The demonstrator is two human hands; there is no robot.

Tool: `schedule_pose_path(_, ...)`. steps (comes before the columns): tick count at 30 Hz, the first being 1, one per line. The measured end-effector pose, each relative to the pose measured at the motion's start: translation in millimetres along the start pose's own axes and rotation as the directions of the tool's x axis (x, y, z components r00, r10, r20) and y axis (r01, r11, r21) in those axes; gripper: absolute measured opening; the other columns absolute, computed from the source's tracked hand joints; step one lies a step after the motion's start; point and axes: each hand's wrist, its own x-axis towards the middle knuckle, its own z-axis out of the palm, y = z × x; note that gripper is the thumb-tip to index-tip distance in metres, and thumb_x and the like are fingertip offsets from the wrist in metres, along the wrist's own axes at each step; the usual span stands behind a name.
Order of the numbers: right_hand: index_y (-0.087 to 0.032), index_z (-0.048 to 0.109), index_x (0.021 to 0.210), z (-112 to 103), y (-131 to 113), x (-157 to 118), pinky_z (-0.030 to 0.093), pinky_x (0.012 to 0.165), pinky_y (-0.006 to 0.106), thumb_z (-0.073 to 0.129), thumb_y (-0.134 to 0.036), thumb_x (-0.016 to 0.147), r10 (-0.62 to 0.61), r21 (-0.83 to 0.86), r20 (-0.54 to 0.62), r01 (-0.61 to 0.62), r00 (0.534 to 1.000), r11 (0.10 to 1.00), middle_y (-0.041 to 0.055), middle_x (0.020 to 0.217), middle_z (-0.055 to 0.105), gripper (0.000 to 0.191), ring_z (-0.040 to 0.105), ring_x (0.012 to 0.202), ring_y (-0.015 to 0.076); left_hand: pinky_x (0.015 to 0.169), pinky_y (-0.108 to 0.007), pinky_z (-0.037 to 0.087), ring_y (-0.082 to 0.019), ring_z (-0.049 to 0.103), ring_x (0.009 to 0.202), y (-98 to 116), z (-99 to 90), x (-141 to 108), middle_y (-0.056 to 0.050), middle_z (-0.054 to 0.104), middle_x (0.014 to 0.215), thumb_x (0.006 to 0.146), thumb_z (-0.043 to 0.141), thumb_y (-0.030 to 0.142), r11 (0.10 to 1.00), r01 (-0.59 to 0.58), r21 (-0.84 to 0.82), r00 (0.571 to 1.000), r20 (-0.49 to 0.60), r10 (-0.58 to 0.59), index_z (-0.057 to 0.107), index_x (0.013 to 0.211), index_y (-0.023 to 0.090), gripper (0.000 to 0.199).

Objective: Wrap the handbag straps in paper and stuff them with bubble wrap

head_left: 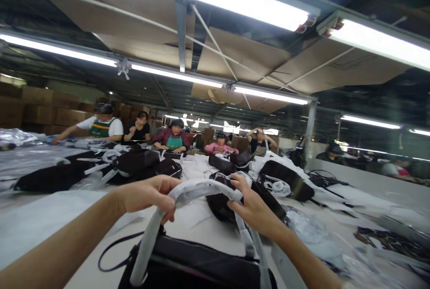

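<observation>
A black handbag (201, 262) stands before me at the bottom of the view. Its arched handle (201, 187) rises above it, wrapped in pale translucent wrapping. My left hand (152, 196) has its fingers wrapped round the left side of the arch. On the right side, my right hand (247, 201) grips the wrapped handle between thumb and fingers. A thin dark strap (112, 248) loops out from the bag's left side. The lower part of the bag is cut off by the frame edge.
Black bags (134, 163) with wrapped handles lie across the table, more of them (285, 179) at right. Clear plastic bags (311, 235) lie beside my right forearm. White sheets (67, 217) cover the left. Several people (173, 139) sit across the table; cardboard boxes (50, 105) stand behind.
</observation>
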Motion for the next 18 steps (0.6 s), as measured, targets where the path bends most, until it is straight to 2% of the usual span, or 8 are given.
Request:
schedule_pose_path(2,-0.017,0.040,0.141,-6,-10,12,0.047,0.097,0.038,0.065,-0.025,0.075,-0.071,0.043,0.125,0.066,0.990,0.997,0.0125,0.129,0.064,0.072,0.062,0.116,0.0270,0.059,-0.022,0.047,-0.009,0.051,0.050,12,0.1,2,0.002,0.064,0.061,0.068,0.086,0.039,0.997,-0.054,0.054,0.997,-0.055,0.057,0.067,0.097,0.012,0.043)
schedule_pose_path(4,-0.018,0.060,0.117,-14,-22,25,0.051,0.079,0.032,0.065,-0.026,0.077,-0.180,0.022,0.179,0.179,0.967,0.984,0.0044,0.101,0.072,0.042,0.067,0.091,0.0227,0.058,-0.021,0.045,-0.008,0.048,0.049,23,1.1,-1,0.003,0.060,0.057,0.073,0.082,0.038,0.989,-0.123,0.084,0.989,-0.067,0.128,0.066,0.095,0.012,0.038)
schedule_pose_path(6,-0.019,0.064,0.084,-25,-35,41,0.046,0.067,0.028,0.059,-0.023,0.080,-0.274,-0.048,0.121,0.281,0.954,0.959,-0.0001,0.076,0.067,0.007,0.063,0.073,0.0191,0.058,-0.020,0.044,-0.008,0.047,0.050,35,2.9,-7,0.004,0.059,0.057,0.076,0.080,0.037,0.982,-0.129,0.137,0.988,-0.071,0.140,0.064,0.095,0.012,0.035)
schedule_pose_path(9,-0.020,0.061,0.078,-47,-59,62,0.043,0.066,0.028,0.056,-0.020,0.082,-0.309,-0.091,-0.024,0.305,0.951,0.948,-0.0004,0.071,0.065,0.006,0.060,0.070,0.0180,0.055,-0.018,0.043,-0.009,0.049,0.054,52,5.1,-20,0.003,0.061,0.063,0.079,0.078,0.034,0.969,-0.060,0.240,0.988,-0.124,0.092,0.062,0.096,0.013,0.031)
schedule_pose_path(12,-0.021,0.059,0.078,-57,-85,76,0.043,0.059,0.026,0.057,-0.022,0.083,-0.310,-0.012,-0.086,0.311,0.947,0.950,-0.0025,0.063,0.063,0.006,0.061,0.062,0.0169,0.062,-0.019,0.047,-0.013,0.060,0.068,69,2.5,-30,0.000,0.068,0.080,0.079,0.077,0.032,0.945,0.031,0.326,0.994,-0.108,0.005,0.061,0.110,0.013,0.040)
schedule_pose_path(14,-0.021,0.053,0.072,-51,-96,80,0.042,0.052,0.023,0.054,-0.019,0.085,-0.287,0.083,-0.078,0.293,0.955,0.952,-0.0045,0.058,0.058,0.013,0.060,0.054,0.0147,0.076,-0.023,0.051,-0.021,0.066,0.092,78,-0.9,-30,-0.007,0.072,0.103,0.080,0.076,0.036,0.932,0.042,0.361,0.996,-0.088,-0.011,0.058,0.125,0.011,0.054)
schedule_pose_path(16,-0.022,0.049,0.071,-40,-101,83,0.041,0.047,0.022,0.051,-0.016,0.086,-0.260,0.126,-0.069,0.267,0.963,0.955,-0.0056,0.058,0.055,0.016,0.057,0.047,0.0119,0.092,-0.030,0.050,-0.029,0.062,0.116,80,-1.3,-23,-0.013,0.068,0.123,0.085,0.071,0.043,0.948,0.005,0.319,0.995,-0.095,0.027,0.054,0.134,0.008,0.063)
schedule_pose_path(18,-0.021,0.048,0.071,-29,-97,84,0.040,0.045,0.020,0.048,-0.015,0.088,-0.249,0.106,-0.072,0.256,0.966,0.961,-0.0053,0.061,0.055,0.018,0.055,0.046,0.0101,0.099,-0.038,0.048,-0.032,0.060,0.121,76,4.5,-10,-0.017,0.066,0.129,0.089,0.064,0.049,0.984,-0.023,0.174,0.996,-0.079,0.038,0.053,0.134,0.005,0.063)
